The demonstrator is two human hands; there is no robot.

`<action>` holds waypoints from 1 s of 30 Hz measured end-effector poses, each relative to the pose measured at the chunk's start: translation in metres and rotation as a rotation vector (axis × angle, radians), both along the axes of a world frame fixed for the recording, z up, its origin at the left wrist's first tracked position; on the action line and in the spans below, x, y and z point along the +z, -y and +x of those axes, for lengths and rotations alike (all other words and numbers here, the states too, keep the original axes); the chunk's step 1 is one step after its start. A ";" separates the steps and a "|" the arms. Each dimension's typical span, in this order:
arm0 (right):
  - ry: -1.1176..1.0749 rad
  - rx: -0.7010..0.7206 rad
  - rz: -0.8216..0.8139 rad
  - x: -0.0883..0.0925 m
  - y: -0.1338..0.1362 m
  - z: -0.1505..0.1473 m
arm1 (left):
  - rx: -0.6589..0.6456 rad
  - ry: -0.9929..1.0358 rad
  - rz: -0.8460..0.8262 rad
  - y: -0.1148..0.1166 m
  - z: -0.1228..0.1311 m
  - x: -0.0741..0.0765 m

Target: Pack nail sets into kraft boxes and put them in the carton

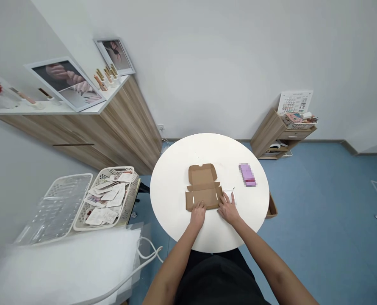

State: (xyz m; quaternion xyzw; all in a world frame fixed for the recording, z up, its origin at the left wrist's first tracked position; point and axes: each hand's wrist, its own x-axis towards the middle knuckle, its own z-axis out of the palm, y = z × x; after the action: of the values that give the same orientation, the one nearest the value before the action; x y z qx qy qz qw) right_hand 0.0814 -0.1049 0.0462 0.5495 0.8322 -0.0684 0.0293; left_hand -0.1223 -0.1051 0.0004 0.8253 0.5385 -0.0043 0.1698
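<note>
A brown cardboard mailer box point(204, 197) lies unfolded on the round white table point(172, 161), its lid panel point(202, 174) spread away from me. My left hand point(198, 211) has its fingers bent over the near edge of the box, the thumb not clearly visible. At the right near corner, my right hand point(228, 209) grips the side flap, with its index finger reaching over a small white packet or paper point(231, 195). A thin dark item lies beside that white piece.
On the table's right lies a purple, pixelated item point(247, 175). A white basket of cards and packets point(107, 197) stands left, near a clear plastic tray point(64, 207). A wooden cabinet point(134, 123) and small shelf unit point(271, 131) stand behind. An open carton point(271, 206) sits below the table's right edge.
</note>
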 end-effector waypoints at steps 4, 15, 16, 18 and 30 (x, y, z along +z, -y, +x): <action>-0.017 0.013 0.018 0.007 -0.004 0.015 | -0.005 0.018 -0.029 0.001 -0.010 0.008; 0.014 0.351 -0.266 0.011 0.000 -0.026 | 0.026 0.018 -0.098 0.028 -0.026 0.022; 0.025 0.315 -0.318 0.012 -0.001 -0.029 | 0.033 0.019 -0.102 0.028 -0.028 0.024; 0.013 0.231 -0.385 0.015 -0.007 -0.034 | 0.049 0.022 -0.103 0.025 -0.031 0.027; -0.328 -0.067 -0.349 0.013 -0.047 -0.043 | 0.219 0.183 0.068 0.031 -0.012 0.011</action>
State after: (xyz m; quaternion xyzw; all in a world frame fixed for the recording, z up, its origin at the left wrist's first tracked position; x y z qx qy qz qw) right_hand 0.0388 -0.0581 0.0590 0.5450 0.7827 -0.3003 -0.0141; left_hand -0.1341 -0.1364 0.0111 0.7637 0.6075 0.1079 0.1896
